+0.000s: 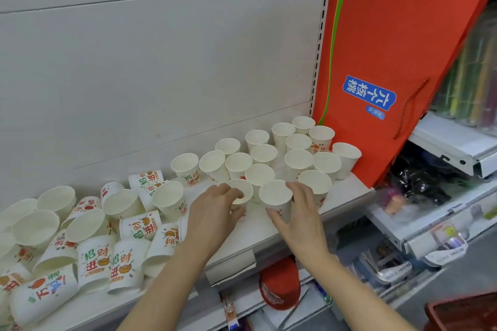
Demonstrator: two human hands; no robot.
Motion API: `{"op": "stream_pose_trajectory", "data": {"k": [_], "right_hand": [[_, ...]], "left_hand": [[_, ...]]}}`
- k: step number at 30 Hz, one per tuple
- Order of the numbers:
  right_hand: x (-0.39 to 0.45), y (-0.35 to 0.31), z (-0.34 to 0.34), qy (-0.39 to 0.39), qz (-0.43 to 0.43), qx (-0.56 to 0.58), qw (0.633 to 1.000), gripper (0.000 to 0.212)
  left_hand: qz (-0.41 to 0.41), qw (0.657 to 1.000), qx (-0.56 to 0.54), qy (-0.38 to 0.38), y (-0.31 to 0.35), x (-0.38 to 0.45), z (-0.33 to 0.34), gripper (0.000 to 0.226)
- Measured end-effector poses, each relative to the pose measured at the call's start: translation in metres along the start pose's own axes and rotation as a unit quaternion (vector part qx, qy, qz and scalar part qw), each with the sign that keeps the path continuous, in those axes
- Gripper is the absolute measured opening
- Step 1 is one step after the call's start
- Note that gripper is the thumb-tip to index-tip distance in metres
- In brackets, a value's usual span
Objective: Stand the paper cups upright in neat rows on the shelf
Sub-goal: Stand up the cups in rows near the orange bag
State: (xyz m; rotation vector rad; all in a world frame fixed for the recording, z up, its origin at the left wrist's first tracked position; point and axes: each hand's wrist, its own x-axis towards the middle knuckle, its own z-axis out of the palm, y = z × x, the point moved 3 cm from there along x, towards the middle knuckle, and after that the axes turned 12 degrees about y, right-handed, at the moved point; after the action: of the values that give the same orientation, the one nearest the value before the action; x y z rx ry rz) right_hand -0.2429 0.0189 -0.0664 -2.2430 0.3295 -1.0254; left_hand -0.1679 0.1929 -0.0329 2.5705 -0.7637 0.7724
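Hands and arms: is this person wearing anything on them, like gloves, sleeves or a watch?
Nothing shows. The left hand and right hand are bare, without gloves or rings, and both forearms are uncovered down to the picture's edge: no sleeve, watch or bracelet in view.

Bare shelf is lying open along the front edge between both hands. Upright cups are crowding the right rear, a red bag is walling off the right end, and toppled cups are blocking the left.
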Motion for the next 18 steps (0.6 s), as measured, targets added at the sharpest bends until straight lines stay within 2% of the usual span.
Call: {"op": "stream_pose_trajectory", "data": {"k": [3,7,11,14,18], "right_hand": [[-0.001,0.006,0.0,-0.021,-0.03,-0.031,0.999,0.061],[-0.001,0.009,-0.003,-0.002,-0.122,-0.057,0.991,0.049],[0.003,0.003,-0.008,0.036,-0.201,-0.037,0.978,0.033],[0.002,-0.018,-0.006,0.05,-0.28,0.036,0.958,0.022],[-0.009,-0.055,0.028,-0.06,-0.36,0.087,0.927,0.03]], "left_hand": [[-0.014,1.0,0.001,-0.004,-0.004,-0.001,-0.009,0.028],[-0.064,0.998,0.008,0.003,-0.016,-0.003,-0.023,0.027],[-0.164,0.986,0.029,0.029,-0.041,-0.016,-0.044,0.017],[-0.238,0.967,0.062,0.064,-0.067,-0.029,-0.06,0.014],[-0.286,0.949,0.119,0.049,-0.097,-0.039,-0.07,0.019]]}}
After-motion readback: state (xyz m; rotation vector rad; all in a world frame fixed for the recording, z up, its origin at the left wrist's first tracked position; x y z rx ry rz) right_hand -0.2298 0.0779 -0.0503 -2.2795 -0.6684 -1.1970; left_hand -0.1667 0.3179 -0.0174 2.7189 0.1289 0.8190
